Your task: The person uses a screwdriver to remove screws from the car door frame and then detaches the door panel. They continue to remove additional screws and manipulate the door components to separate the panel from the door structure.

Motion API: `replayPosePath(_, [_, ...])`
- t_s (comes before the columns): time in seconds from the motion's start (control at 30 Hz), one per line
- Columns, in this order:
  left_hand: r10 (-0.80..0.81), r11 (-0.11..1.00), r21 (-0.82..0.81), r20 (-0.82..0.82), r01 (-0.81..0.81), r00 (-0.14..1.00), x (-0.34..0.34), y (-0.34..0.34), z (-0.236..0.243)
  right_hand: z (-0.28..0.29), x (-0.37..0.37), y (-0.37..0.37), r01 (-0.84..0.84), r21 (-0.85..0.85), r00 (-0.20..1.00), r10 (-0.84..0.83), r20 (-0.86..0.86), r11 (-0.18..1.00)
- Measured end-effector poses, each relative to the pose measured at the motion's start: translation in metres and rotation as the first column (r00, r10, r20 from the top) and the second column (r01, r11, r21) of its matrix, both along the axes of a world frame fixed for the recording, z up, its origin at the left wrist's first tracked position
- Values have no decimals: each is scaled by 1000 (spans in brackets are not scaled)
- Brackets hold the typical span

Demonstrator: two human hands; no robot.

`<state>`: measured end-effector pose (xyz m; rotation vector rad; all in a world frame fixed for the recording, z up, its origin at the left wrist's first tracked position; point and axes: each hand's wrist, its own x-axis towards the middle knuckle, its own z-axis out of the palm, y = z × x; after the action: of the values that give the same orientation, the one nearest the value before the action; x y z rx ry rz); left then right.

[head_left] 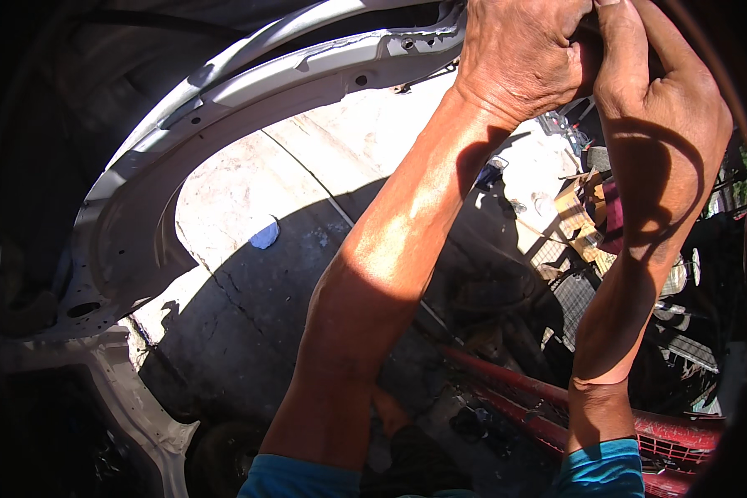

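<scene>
Both my arms reach up to the top of the view. My left hand (pixel 523 54) is clenched at the end of a curved white sheet-metal car body panel (pixel 224 91), knuckles toward me. My right hand (pixel 664 91) presses against it from the right, fingers curled around something dark between the two hands. That thing is almost wholly hidden and I cannot tell what it is. A dark curved strip (pixel 714 58) runs down past my right hand.
Below lies a cracked concrete floor (pixel 249 207), half in sun, with a blue scrap (pixel 265 236) on it. A red metal frame (pixel 523 394) crosses the lower right. Cardboard pieces (pixel 577 212) and wire mesh clutter lie to the right. Dark car interior fills the left.
</scene>
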<state>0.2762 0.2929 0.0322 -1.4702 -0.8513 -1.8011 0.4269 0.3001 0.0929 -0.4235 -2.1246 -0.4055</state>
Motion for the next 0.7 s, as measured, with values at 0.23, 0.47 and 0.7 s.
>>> replayPosePath(0.23, [-5, 1000, -1, -5, 5, 1000, 2, -1, 3, 0, 0, -1, -11, 20, 1000, 12, -16, 1000])
replayPosePath(0.47, [-12, 1000, -5, 2, 12, 1000, 3, -2, 7, 2, -2, -3, -18, 34, 1000, 19, -25, 999])
replayPosePath(0.7, [-11, 1000, -18, 5, 11, 1000, 2, -1, 9, 0, -6, -6, -36, 45, 998, 38, -41, 998])
